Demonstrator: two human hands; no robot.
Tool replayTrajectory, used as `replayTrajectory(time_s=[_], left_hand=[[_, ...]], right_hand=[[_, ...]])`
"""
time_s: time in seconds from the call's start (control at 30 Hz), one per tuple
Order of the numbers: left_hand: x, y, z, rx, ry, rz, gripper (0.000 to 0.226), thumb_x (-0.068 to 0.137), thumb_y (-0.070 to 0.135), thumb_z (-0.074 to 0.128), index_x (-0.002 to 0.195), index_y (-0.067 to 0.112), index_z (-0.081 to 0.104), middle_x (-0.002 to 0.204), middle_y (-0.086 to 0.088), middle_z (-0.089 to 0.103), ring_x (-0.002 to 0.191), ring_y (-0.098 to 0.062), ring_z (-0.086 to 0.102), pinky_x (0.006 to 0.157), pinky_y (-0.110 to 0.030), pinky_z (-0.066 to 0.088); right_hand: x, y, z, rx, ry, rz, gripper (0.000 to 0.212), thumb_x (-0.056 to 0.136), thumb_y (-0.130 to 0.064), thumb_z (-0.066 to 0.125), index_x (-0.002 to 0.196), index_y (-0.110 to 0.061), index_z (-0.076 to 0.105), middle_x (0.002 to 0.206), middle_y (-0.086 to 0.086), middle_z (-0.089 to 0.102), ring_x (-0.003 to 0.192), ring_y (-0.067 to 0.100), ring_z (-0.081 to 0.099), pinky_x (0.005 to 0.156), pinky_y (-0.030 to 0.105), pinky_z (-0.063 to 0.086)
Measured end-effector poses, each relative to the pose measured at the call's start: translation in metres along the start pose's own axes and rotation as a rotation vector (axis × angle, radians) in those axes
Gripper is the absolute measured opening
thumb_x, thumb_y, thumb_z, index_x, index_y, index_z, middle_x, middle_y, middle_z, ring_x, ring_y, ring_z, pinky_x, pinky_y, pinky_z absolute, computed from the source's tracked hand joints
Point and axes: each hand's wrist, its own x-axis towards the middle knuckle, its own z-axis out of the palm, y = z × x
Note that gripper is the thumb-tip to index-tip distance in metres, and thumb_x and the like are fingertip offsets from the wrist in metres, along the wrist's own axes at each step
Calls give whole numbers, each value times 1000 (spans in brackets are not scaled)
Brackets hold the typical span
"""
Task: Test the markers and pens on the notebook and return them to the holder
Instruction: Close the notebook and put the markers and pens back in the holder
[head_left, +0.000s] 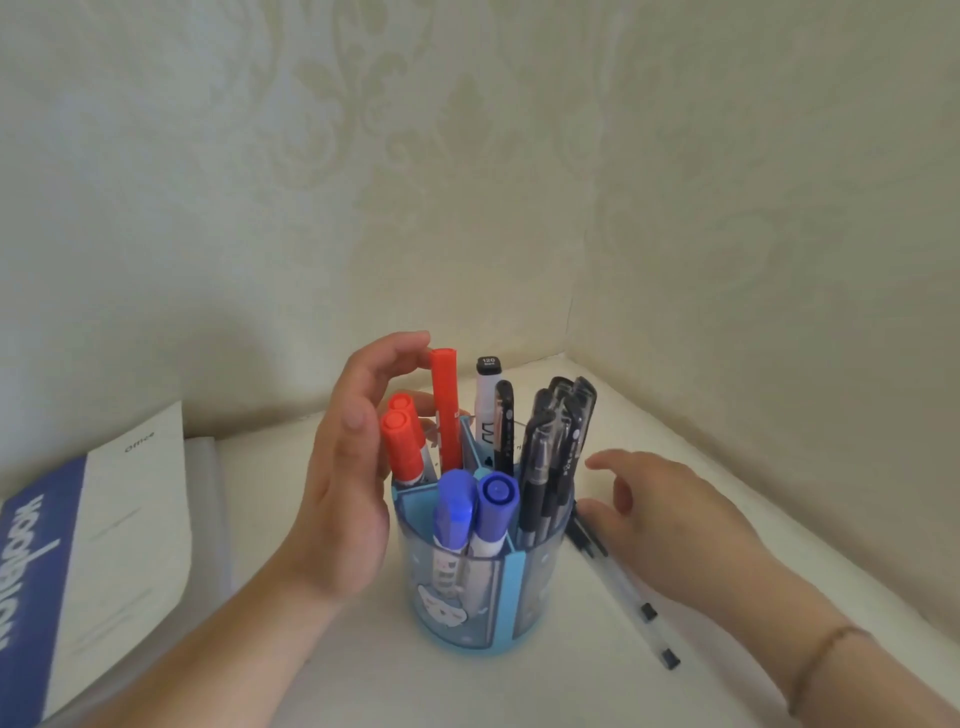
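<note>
A blue see-through holder (511, 587) with compartments stands at the centre of the white table. It holds red markers (402, 441), blue markers (475, 514), a white marker with a black cap (485, 400) and several black pens (550, 457). My left hand (343, 499) curves around the holder's left side, fingers relaxed beside the red markers, gripping nothing. My right hand (670, 514) hovers at the holder's right side with fingers spread, over two clear pens (628, 597) lying on the table. A closed notebook (88, 551) with a blue-and-white cover lies at the left.
The table sits in a corner between two patterned walls (467, 182). More paper lies under the notebook at the left. The table's right edge runs along the wall just behind my right hand.
</note>
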Motion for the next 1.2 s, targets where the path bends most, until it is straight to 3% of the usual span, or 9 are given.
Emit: replayTrajectory(time_s=[0.23, 0.53, 0.63, 0.73, 0.8, 0.87, 0.93, 1.07, 1.2], left_hand=[[0, 0, -1, 39, 1, 4, 88, 78, 81, 46, 133, 12, 46, 125, -2, 58, 95, -20, 63, 81, -35, 53], [0, 0, -2, 45, 6, 8, 88, 77, 82, 45, 132, 13, 47, 124, -1, 59, 95, -22, 63, 80, -37, 53], [-1, -1, -2, 58, 8, 2, 87, 78, 82, 44, 132, 14, 47, 124, -1, 58, 96, -24, 62, 80, -46, 50], [-1, 0, -1, 54, 11, 8, 88, 78, 82, 45, 132, 12, 47, 123, 0, 58, 95, -20, 63, 80, -38, 53], [0, 0, -2, 52, 14, 9, 89, 78, 81, 45, 132, 11, 47, 123, -1, 58, 94, -19, 63, 80, -34, 53], [0, 0, -1, 59, 15, 8, 90, 77, 82, 45, 132, 11, 47, 124, 0, 58, 95, -19, 64, 81, -34, 54], [0, 0, -1, 46, 12, 4, 87, 78, 81, 46, 132, 13, 47, 123, 1, 58, 95, -19, 63, 82, -34, 54], [1, 0, 0, 5, 8, 11, 83, 80, 77, 48, 131, 11, 46, 121, 0, 58, 92, -15, 65, 78, -29, 53], [1, 1, 1, 8, 6, 18, 84, 80, 77, 47, 131, 10, 45, 120, 1, 58, 90, -14, 65, 78, -27, 53]], right_hand=[[-16, -17, -6, -126, -94, -175, 34, 92, -34, 37, 126, -38, 31, 80, -8, 42, 81, 23, 51, 60, 32, 37], [-27, -1, -31, -86, -294, -112, 68, 87, -23, 46, 142, -49, 16, 90, -11, 51, 85, 14, 60, 74, 30, 51], [-19, 11, -46, 312, -136, -57, 68, 87, -12, 57, 136, -51, 30, 77, -5, 63, 51, 14, 67, 63, 30, 56], [-20, 9, -57, 862, 227, -139, 84, 82, 12, 61, 131, -53, 39, 74, 7, 62, 46, 28, 65, 52, 42, 58], [-26, 1, -60, 1056, 443, -258, 87, 80, 19, 61, 131, -48, 40, 68, 10, 59, 44, 29, 63, 45, 36, 56], [-30, -8, -56, 1148, 521, -382, 69, 77, -2, 73, 135, -21, 43, 69, 8, 62, 46, 26, 64, 45, 29, 55], [-34, -19, -52, 1217, 533, -368, 90, 68, -37, 82, 132, 9, 39, 69, 11, 64, 49, 25, 66, 49, 25, 55], [-48, -33, -50, 1129, 602, -413, 87, 69, -33, 76, 131, 15, 39, 71, 12, 66, 52, 20, 67, 53, 17, 51], [-51, -38, -54, 1155, 640, -425, 96, 72, -50, 76, 135, 11, 36, 74, 7, 66, 54, 20, 64, 52, 18, 49]])
